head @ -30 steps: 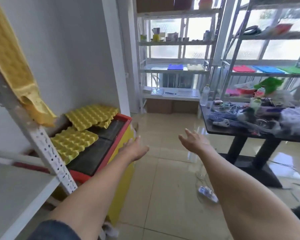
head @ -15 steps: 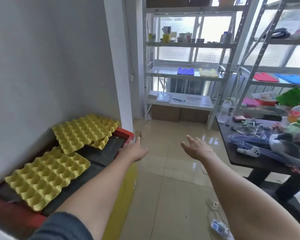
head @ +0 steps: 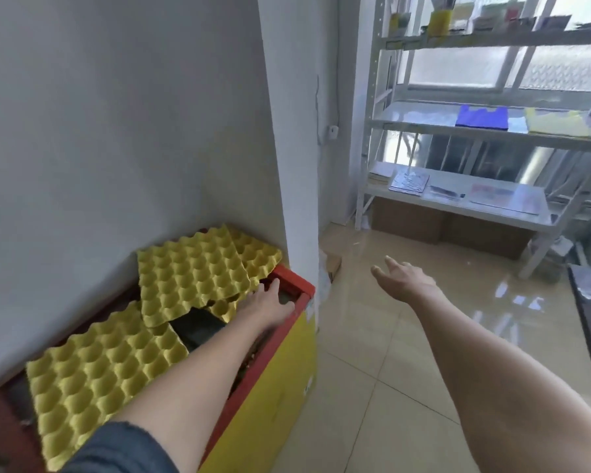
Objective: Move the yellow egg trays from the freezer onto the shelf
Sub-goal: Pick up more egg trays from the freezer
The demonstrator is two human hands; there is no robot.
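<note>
Light, thin egg trays (head: 191,278) on freezer (head: 287,363), easily bent; better to grip by far edge. Left hand (head: 267,302) spread flat beside top tray, right hand (head: 401,279) open, empty

1. L arm stretched fwd, dark sleeve at the upper arm, forearm bare.
2. Left hand (head: 265,303) palm down, fingers spread loose, gripping nothing.
3. R arm reaches fwd, bare to the elbow.
4. Right hand (head: 401,279) in mid-air, fingers apart & slightly curled, thumb out, empty.
</note>
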